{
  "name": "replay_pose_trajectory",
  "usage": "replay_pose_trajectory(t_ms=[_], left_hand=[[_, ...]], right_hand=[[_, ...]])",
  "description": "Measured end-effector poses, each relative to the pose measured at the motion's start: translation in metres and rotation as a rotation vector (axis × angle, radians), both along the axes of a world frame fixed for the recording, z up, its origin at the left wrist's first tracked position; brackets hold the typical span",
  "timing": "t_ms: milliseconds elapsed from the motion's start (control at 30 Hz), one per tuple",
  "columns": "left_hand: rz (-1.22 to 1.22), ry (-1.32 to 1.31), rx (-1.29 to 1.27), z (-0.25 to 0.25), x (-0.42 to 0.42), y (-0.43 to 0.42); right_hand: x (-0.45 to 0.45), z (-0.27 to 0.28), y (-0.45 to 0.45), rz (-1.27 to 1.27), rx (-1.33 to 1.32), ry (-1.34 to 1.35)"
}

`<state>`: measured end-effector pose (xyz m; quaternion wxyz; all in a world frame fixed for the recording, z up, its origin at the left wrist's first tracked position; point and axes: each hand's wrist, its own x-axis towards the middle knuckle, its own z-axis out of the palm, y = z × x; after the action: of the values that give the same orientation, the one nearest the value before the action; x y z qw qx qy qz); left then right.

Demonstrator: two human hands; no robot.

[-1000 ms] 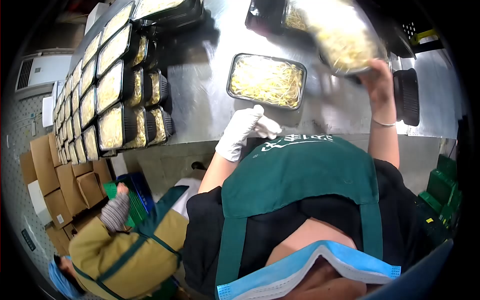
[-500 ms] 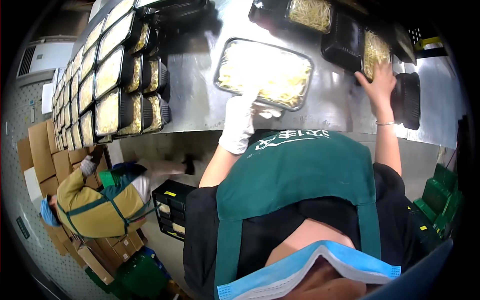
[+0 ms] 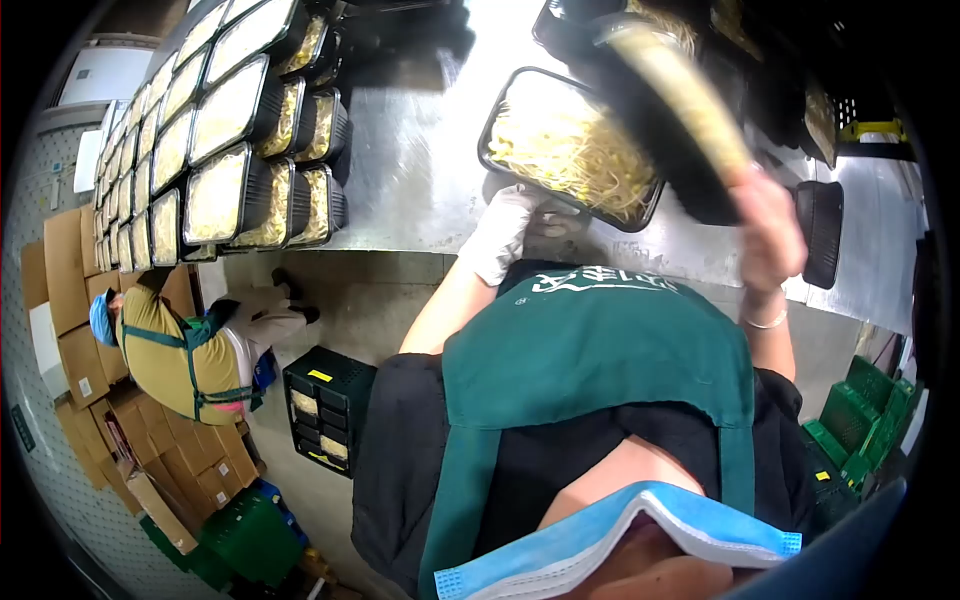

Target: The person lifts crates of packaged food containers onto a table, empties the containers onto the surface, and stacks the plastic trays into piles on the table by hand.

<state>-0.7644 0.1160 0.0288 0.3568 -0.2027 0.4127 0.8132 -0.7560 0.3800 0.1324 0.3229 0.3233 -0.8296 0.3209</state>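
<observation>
My left hand (image 3: 510, 230), in a white glove, is closed on the near edge of a black tray of bean sprouts (image 3: 565, 150), which is tilted above the metal table. My bare right hand (image 3: 768, 228), blurred by motion, grips a second sprout tray (image 3: 680, 100) turned up on its side. That second tray overlaps the right end of the first in view; whether they touch cannot be made out. My right thumb and fingertips are partly hidden.
Stacked sprout trays (image 3: 225, 110) fill the left of the metal table (image 3: 410, 200). More black trays lie at the back right, and one dark tray (image 3: 822, 235) stands right of my right hand. A co-worker (image 3: 185, 350) is at lower left near cardboard boxes and a black crate (image 3: 330, 410).
My right hand has lifted a sprout tray from the back right and brought it toward the left hand's tray. That tray has shifted right. The co-worker has moved farther away.
</observation>
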Motion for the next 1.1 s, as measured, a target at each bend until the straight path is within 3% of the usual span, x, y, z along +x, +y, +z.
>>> replay_pose_trajectory(t_ms=[67, 133, 233, 267, 333, 400, 433, 533, 600, 633, 667, 733, 800, 833, 900, 933, 967, 1000, 1067, 1100], left_hand=[[0.094, -0.057, 0.038, -0.03, -0.01, 0.005], [0.388, 0.091, 0.163, -0.015, -0.016, 0.012], [0.413, 0.142, -0.103, 0.0, -0.039, -0.023], [0.454, 0.155, -0.067, 0.019, -0.049, -0.033], [0.54, 0.231, 0.071, -0.014, -0.091, -0.07], [0.472, 0.262, 0.026, -0.036, -0.133, -0.108], [0.473, 0.32, -0.087, -0.029, -0.144, -0.119], [0.369, 0.49, -0.067, -0.023, -0.168, -0.138], [0.503, 0.432, -0.053, -0.038, -0.181, -0.134], [0.494, 0.595, -0.017, -0.041, -0.172, -0.132], [0.48, 0.589, -0.013, -0.043, -0.166, -0.127], [0.622, 0.421, -0.075, -0.038, -0.155, -0.109], [0.401, 0.265, -0.353, -0.036, -0.147, -0.074], [0.244, 0.32, -0.328, -0.028, -0.142, -0.055], [0.127, 0.627, -0.576, -0.024, -0.141, -0.004], [0.042, 0.837, -0.911, -0.012, -0.148, 0.019], [0.141, 1.374, -1.145, -0.016, -0.162, 0.038], [-0.175, 1.23, -1.384, -0.008, -0.165, 0.054], [-0.309, 1.198, -1.675, -0.012, -0.164, 0.076], [-0.274, 1.216, -1.631, -0.015, -0.163, 0.077]], right_hand=[[-0.009, -0.006, -0.035, 0.211, 0.396, 0.023], [-0.017, -0.011, -0.06, 0.254, 0.391, 0.079], [-0.074, -0.012, -0.091, 0.372, 0.41, 0.052], [-0.096, -0.008, -0.11, 0.402, 0.428, 0.011], [-0.14, -0.018, -0.149, 0.424, 0.423, -0.01], [-0.167, -0.023, -0.187, 0.434, 0.316, -0.018], [-0.173, -0.024, -0.2, 0.382, 0.257, -0.009], [-0.197, -0.037, -0.184, 0.148, 0.131, -0.022], [-0.217, -0.064, -0.141, -0.252, 0.116, -0.171], [-0.221, -0.075, -0.127, -0.511, 0.26, -0.294], [-0.222, -0.088, -0.115, -0.766, 0.4, -0.423], [-0.222, -0.116, -0.098, -0.863, 0.628, -0.54], [-0.204, -0.123, -0.096, -0.79, 0.676, -0.468], [-0.189, -0.123, -0.094, -0.733, 0.689, -0.435], [-0.15, -0.117, -0.089, -0.556, 0.624, -0.409], [-0.13, -0.116, -0.087, -0.48, 0.594, -0.39], [-0.11, -0.114, -0.084, -0.429, 0.611, -0.397], [-0.089, -0.113, -0.082, -0.374, 0.626, -0.406], [-0.056, -0.108, -0.071, -0.276, 0.352, -0.507], [-0.046, -0.11, -0.062, -0.377, 0.358, -0.502]])
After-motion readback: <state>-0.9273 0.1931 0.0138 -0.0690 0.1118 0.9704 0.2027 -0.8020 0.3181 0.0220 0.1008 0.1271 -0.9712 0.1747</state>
